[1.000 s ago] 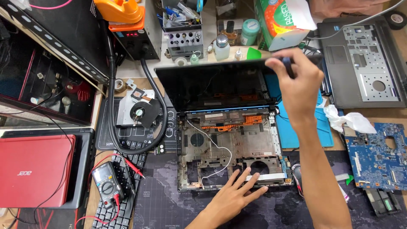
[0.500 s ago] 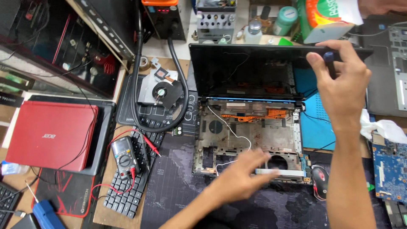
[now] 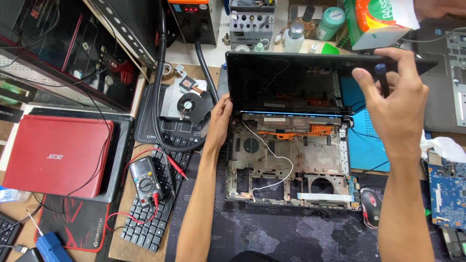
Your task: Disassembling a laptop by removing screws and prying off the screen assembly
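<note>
A stripped black laptop stands open before me, its empty base shell showing bare plastic, an orange flex part and a loose white wire. The lid tilts back with a dark screen. My left hand grips the left side of the laptop at the hinge. My right hand holds the lid's top right corner and also pinches a dark blue-tipped tool between its fingers.
A cooling fan with heat pipe lies left of the laptop. A multimeter rests on a loose keyboard. A red laptop sits far left. A blue circuit board and a mouse lie at right. Bottles and boxes stand behind.
My left hand left the front edge of the base and moved up to the left hinge side. My view shifted right and closer. My right hand stays on the lid's corner.
</note>
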